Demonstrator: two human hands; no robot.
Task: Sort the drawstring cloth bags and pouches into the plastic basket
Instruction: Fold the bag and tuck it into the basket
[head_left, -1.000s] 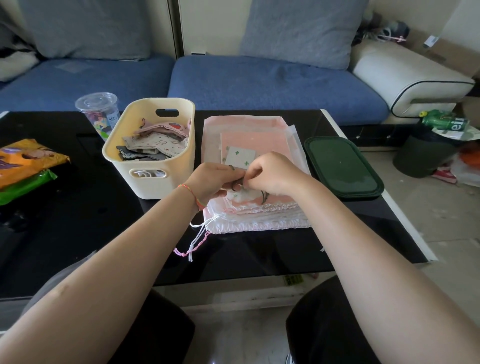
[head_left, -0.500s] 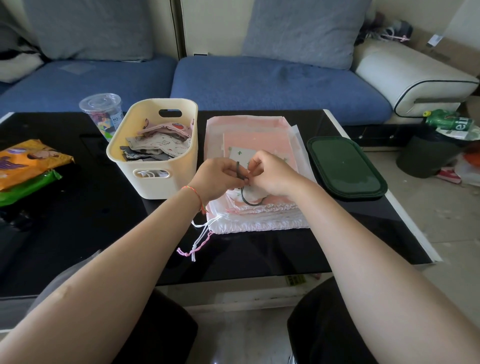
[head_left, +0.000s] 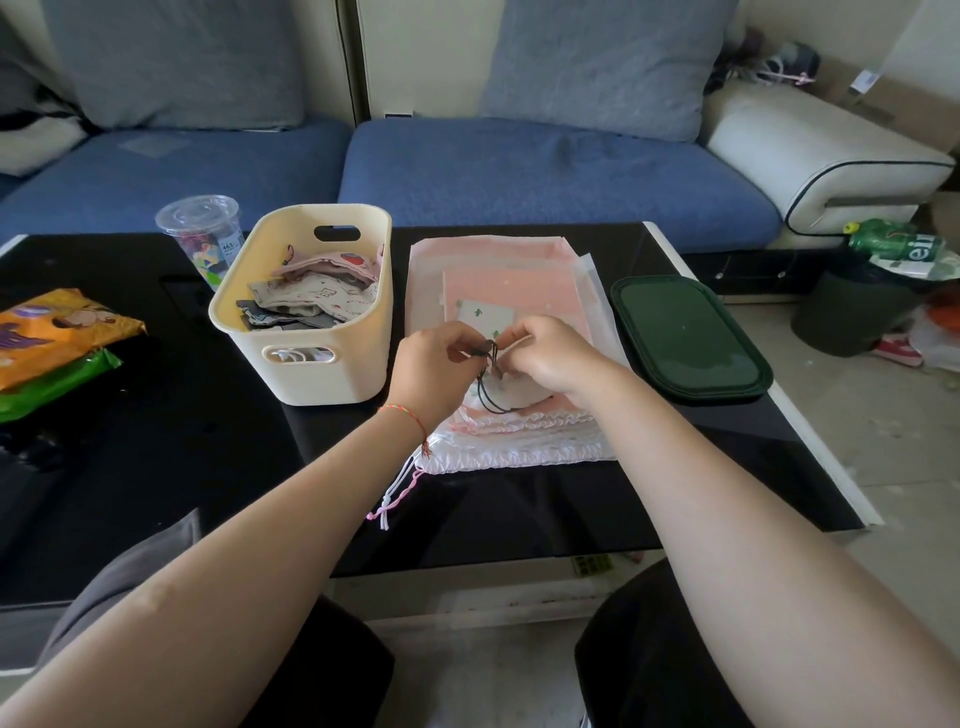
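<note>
A cream plastic basket (head_left: 311, 374) stands on the black table, holding several small printed pouches (head_left: 311, 299). Right of it lies a flat stack of pink and white drawstring bags (head_left: 519, 265). On top sits a small white pouch with green cactus prints (head_left: 485, 317). My left hand (head_left: 436, 369) and my right hand (head_left: 550, 353) meet over this pouch. Both pinch its dark drawstring (head_left: 491, 353), whose loop hangs below my fingers. My hands hide most of the pouch's lower half.
A dark green lid (head_left: 685, 338) lies right of the stack. A clear lidded cup (head_left: 202, 234) stands behind the basket's left side. Orange and green packets (head_left: 52, 343) lie at the table's left. A blue sofa (head_left: 519, 171) runs behind the table.
Both hands stay over the cactus pouch. They have drawn the dark drawstring up between the fingertips, and its loop now hangs lower and more visible.
</note>
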